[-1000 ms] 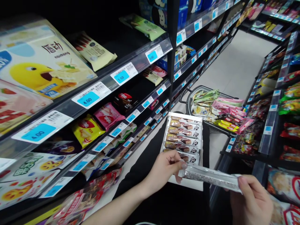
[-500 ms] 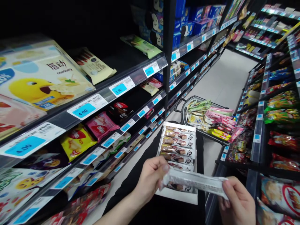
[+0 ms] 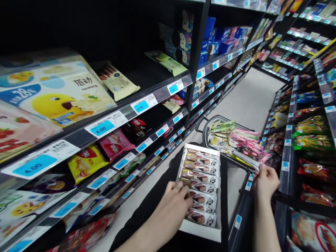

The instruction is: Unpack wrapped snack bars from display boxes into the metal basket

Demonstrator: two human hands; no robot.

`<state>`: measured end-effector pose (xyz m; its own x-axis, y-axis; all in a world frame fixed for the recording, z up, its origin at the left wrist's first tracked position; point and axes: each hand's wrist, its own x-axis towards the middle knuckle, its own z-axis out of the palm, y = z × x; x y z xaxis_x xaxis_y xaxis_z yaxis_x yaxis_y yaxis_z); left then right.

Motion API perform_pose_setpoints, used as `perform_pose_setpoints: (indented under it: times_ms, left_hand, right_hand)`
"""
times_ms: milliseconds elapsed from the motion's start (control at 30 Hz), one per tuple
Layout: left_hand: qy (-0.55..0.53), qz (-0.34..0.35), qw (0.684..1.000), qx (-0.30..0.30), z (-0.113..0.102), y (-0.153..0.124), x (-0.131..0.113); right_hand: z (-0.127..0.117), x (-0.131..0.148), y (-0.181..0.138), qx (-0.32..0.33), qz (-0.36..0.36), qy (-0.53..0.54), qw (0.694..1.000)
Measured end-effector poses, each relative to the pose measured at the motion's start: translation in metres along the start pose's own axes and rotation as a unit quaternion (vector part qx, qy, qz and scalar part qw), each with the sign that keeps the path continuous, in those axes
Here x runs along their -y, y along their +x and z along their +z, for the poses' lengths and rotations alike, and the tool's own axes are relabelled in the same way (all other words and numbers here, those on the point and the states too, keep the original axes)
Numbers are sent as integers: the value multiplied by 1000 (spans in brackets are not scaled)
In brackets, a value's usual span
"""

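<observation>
**Operator:** Left hand (image 3: 178, 201) status?

**Technician:** Right of the black price-tagged shelves (image 3: 130, 111). Grip spread, with fingers laid on the brown-and-white wrapped wafer bars (image 3: 203, 180) in the white cardboard display tray (image 3: 201, 232).

**Operator:** Right hand (image 3: 266, 180)?

**Technician:** Grip pinching the near end of a silver foil-wrapped bar (image 3: 246, 160). The bar's far end reaches the heaped black wire basket (image 3: 205, 129), beyond the tray.

**Operator:** Step in hand?

**Technician:** Judged: one bar is being carried from tray to basket while the left hand locates another. A further pick calls for closing the fingertips on a single bar without disturbing its neighbours.
</observation>
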<state>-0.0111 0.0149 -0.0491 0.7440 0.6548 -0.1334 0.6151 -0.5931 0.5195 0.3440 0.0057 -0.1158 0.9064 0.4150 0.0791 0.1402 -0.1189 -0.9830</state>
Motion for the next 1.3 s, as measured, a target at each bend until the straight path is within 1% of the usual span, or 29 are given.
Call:
perform_pose_setpoints:
  times_ms: [67,100,167,233,333,400,467,567,667,700,733,767,833,867,900,933,967,1033,1067,1100,1133,1200,1233,1300]
  left_hand:
    - [-9,30,999,2,6,3,1]
    - [-13,39,999,17,6,5,1]
    - [-8,41,997,70,-1,12,1]
    - [19,20,993,117,-10,18,0]
    - [45,6,990,132,-16,25,0]
    - [39,19,991,127,-13,26,3]
    - [26,35,992,121,-8,24,6]
    - [8,42,994,103,-2,22,8]
    - [-41,40,994,94,-7,24,5]
    - [-64,43,993,88,-11,26,4]
    - [-82,46,993,74,-15,28,3]
    - [-87,42,994,47,-19,29,2]
    - [-43,14,999,-30,-24,31,3]
    - [-3,-5,998,-69,-25,32,4]
    - [36,-21,995,-96,-25,32,5]
    - [69,-32,991,-107,-25,32,7]
    - [89,-38,990,-106,-23,32,9]
    - [96,-45,991,-85,-20,32,12]
    - [93,-49,991,-77,-18,32,14]
    - [90,-52,992,-72,-17,31,15]
    - [88,-54,992,-70,-16,31,17]
    - [86,-50,992,-74,-15,30,19]
    - [83,-43,993,-78,-15,30,20]
    - [73,-20,993,-92,-15,29,21]
  right_hand:
    - [22,-24,18,34,31,-49,998]
    - [35,-34,26,52,46,-71,995]
    - [61,-50,39,85,74,-106,988]
    - [85,-62,49,111,96,-131,980]
    - [111,-72,54,159,126,-156,967]
    - [118,-75,52,199,137,-168,956]
    - [116,-74,47,236,132,-178,946]
    - [97,-61,31,275,80,-185,940]
    - [65,-33,-2,270,-28,-181,945]
    - [54,-20,-17,266,-72,-179,945]
    - [43,-6,-32,274,-115,-179,938]
    - [35,8,-48,303,-153,-179,924]
    - [22,33,-76,397,-209,-187,874]
    - [19,42,-88,423,-230,-197,854]
    - [17,49,-97,435,-261,-223,832]
    - [16,54,-103,437,-302,-263,806]
    - [17,56,-108,430,-347,-310,774]
    - [18,57,-111,411,-424,-398,702]
    - [20,57,-111,408,-448,-423,674]
    - [21,56,-110,410,-459,-432,660]
    - [21,56,-109,414,-463,-431,654]
    - [21,57,-109,422,-465,-414,658]
    - [21,58,-109,429,-460,-402,666]
    - [18,61,-109,444,-432,-373,691]
